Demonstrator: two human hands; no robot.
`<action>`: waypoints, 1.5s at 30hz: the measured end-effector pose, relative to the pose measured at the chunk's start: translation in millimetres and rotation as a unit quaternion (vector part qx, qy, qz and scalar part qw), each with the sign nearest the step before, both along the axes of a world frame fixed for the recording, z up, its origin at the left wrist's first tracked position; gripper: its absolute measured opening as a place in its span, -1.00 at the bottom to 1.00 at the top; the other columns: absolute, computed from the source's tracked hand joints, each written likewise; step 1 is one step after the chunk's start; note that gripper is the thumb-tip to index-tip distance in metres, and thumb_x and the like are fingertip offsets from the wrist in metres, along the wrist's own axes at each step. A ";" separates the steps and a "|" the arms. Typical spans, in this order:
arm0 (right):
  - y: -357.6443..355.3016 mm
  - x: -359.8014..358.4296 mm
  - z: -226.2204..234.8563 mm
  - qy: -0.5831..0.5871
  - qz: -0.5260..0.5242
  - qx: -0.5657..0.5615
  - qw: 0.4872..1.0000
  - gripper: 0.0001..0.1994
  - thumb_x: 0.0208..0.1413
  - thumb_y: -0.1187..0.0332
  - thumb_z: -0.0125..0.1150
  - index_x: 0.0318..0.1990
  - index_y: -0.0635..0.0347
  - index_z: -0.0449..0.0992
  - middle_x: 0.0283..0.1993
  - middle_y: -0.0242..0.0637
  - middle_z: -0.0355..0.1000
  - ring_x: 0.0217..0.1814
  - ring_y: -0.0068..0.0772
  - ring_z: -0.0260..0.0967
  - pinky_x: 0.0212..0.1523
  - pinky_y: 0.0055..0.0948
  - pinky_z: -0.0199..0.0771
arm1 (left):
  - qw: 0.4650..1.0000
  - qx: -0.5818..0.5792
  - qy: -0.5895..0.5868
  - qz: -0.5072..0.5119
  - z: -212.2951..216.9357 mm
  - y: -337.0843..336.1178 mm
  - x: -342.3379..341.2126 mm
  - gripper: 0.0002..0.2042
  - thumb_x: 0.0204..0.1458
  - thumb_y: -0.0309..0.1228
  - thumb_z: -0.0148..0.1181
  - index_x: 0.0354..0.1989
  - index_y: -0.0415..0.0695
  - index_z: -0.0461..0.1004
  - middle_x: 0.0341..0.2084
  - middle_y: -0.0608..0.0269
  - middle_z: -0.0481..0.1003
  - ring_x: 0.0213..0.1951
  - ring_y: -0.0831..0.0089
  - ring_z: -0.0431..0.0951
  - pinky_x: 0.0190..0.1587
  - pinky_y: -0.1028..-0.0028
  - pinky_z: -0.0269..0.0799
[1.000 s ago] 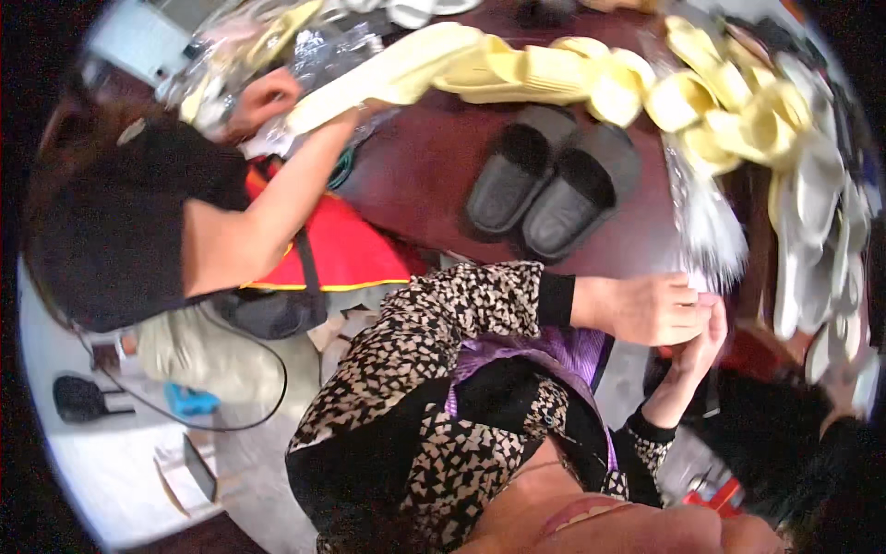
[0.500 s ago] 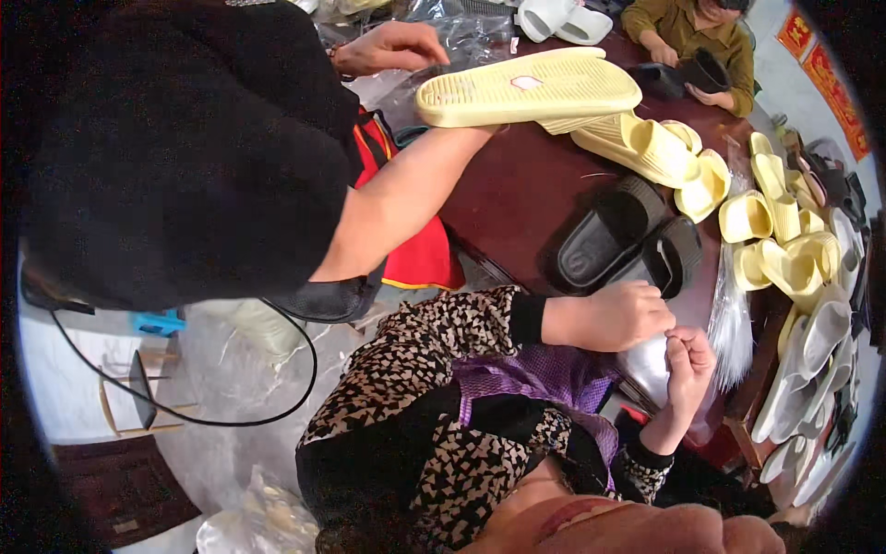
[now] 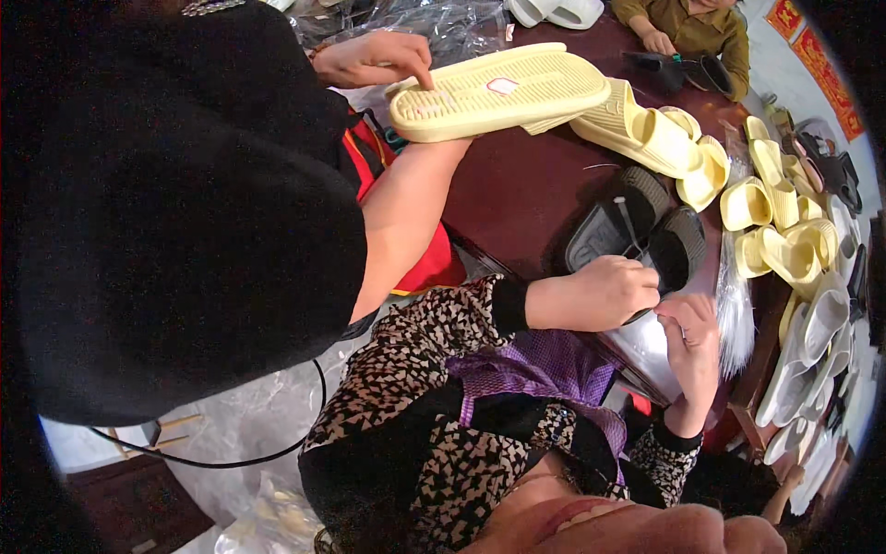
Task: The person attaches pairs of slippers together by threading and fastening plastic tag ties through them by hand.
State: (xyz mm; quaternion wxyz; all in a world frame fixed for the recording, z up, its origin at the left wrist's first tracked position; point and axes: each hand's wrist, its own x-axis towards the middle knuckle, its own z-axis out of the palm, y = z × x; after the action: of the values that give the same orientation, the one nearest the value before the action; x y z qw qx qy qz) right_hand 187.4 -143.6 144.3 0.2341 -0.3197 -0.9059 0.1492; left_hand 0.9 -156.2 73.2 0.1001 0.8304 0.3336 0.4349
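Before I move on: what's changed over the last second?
Left hand moved toward the black slippers and now overlaps them in view; right hand is close beside it. A thin pale strand now shows over them. The co-worker's hand now has a finger at the yellow sole. Camera view shifted. Unchanged: black slippers still on the table.

- Glare whitens the clear plastic (image 3: 736, 319) near my right hand (image 3: 694, 334).
- A co-worker's black top (image 3: 185, 240) swallows detail.
- Edges bend toward my view's black rim.
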 end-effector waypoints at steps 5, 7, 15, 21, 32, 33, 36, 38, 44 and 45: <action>-0.2 -7.3 7.6 -0.081 -0.028 0.071 0.994 -0.85 -0.20 0.61 0.18 -0.39 0.22 0.48 -0.32 -0.25 0.40 -0.27 -0.19 0.28 -0.20 -0.31 0.28 | 0.998 -0.043 0.044 -0.007 -9.7 1.5 2.9 -0.92 -0.14 -0.48 0.04 -0.45 -0.17 0.42 -0.48 0.19 0.41 -0.35 0.19 0.49 -0.28 0.28 0.40; 1.4 -6.9 4.8 -0.103 -0.034 0.096 0.989 -0.85 -0.20 0.60 0.17 -0.39 0.23 0.47 -0.31 -0.24 0.40 -0.27 -0.17 0.29 -0.21 -0.29 0.29 | 0.998 -0.049 0.026 -0.010 -12.0 3.4 4.9 -0.92 -0.18 -0.49 0.04 -0.48 -0.17 0.44 -0.51 0.14 0.44 -0.36 0.16 0.51 -0.31 0.24 0.42; 17.0 1.8 -14.1 -0.062 -0.059 0.102 0.991 -0.83 -0.18 0.58 0.14 -0.33 0.24 0.48 -0.24 -0.21 0.42 -0.22 -0.13 0.34 -0.18 -0.27 0.33 | 0.981 -0.172 -0.043 -0.077 -11.8 16.5 -3.9 -0.92 -0.08 -0.54 0.01 -0.40 -0.24 0.40 -0.49 0.01 0.42 -0.35 0.04 0.49 -0.30 0.21 0.40; 42.5 14.9 -31.4 -0.009 -0.035 0.108 0.994 -0.80 -0.22 0.58 0.16 -0.33 0.24 0.49 -0.23 -0.21 0.43 -0.19 -0.15 0.37 -0.17 -0.27 0.39 | 0.955 -0.274 -0.086 -0.075 -5.8 35.9 -5.8 -0.90 0.00 -0.56 0.06 -0.31 -0.27 0.45 -0.50 0.05 0.48 -0.47 0.31 0.53 -0.39 0.43 0.41; 51.2 31.6 -51.5 0.035 -0.020 0.098 0.994 -0.79 -0.26 0.52 0.17 -0.35 0.20 0.48 -0.27 -0.28 0.43 -0.18 -0.20 0.39 -0.16 -0.28 0.39 | 0.941 -0.328 -0.066 -0.045 -6.0 40.4 6.9 -0.93 -0.01 -0.57 0.05 -0.36 -0.28 0.42 -0.47 -0.03 0.48 -0.40 0.07 0.53 -0.35 0.31 0.43; 50.9 31.9 -52.1 0.035 -0.017 0.098 0.994 -0.79 -0.26 0.51 0.17 -0.35 0.20 0.48 -0.27 -0.28 0.43 -0.18 -0.20 0.39 -0.16 -0.28 0.39 | 0.943 -0.326 -0.062 -0.039 -5.7 39.9 6.7 -0.94 -0.01 -0.57 0.06 -0.36 -0.28 0.42 -0.47 -0.03 0.48 -0.40 0.07 0.53 -0.36 0.31 0.43; 50.8 32.6 -53.9 0.027 -0.016 0.090 0.995 -0.79 -0.25 0.49 0.17 -0.34 0.19 0.47 -0.28 -0.28 0.43 -0.18 -0.21 0.39 -0.17 -0.29 0.38 | 0.947 -0.316 -0.054 -0.036 -8.2 39.6 5.6 -0.94 -0.01 -0.58 0.06 -0.36 -0.28 0.42 -0.47 -0.03 0.48 -0.41 0.08 0.52 -0.36 0.32 0.43; 51.0 33.1 -54.7 0.024 -0.015 0.085 0.996 -0.79 -0.25 0.49 0.17 -0.34 0.19 0.47 -0.28 -0.28 0.43 -0.19 -0.21 0.38 -0.17 -0.30 0.38 | 0.948 -0.312 -0.049 -0.034 -8.8 39.1 4.6 -0.94 -0.02 -0.58 0.07 -0.36 -0.28 0.42 -0.47 -0.03 0.48 -0.41 0.08 0.52 -0.36 0.32 0.43; 52.1 34.8 -54.2 0.023 -0.004 0.075 0.997 -0.76 -0.28 0.50 0.20 -0.33 0.19 0.47 -0.28 -0.28 0.43 -0.21 -0.21 0.37 -0.20 -0.30 0.37 | 0.946 -0.318 -0.050 -0.021 -8.6 35.7 0.9 -0.93 -0.02 -0.60 0.07 -0.36 -0.29 0.43 -0.49 -0.02 0.47 -0.43 0.12 0.52 -0.38 0.35 0.43; 52.4 34.9 -54.5 0.025 -0.002 0.077 0.997 -0.76 -0.29 0.50 0.21 -0.33 0.19 0.46 -0.28 -0.28 0.43 -0.22 -0.21 0.37 -0.20 -0.31 0.37 | 0.946 -0.319 -0.053 -0.020 -9.0 35.2 0.2 -0.93 -0.02 -0.60 0.07 -0.36 -0.29 0.43 -0.49 -0.01 0.47 -0.44 0.12 0.52 -0.39 0.36 0.42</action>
State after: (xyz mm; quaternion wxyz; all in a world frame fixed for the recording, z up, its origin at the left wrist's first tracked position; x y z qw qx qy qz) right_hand 222.4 -91.2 89.8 0.2806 -0.2986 -0.9081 0.0865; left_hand 1.1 -121.0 64.2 0.3860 0.7375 0.4322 0.3469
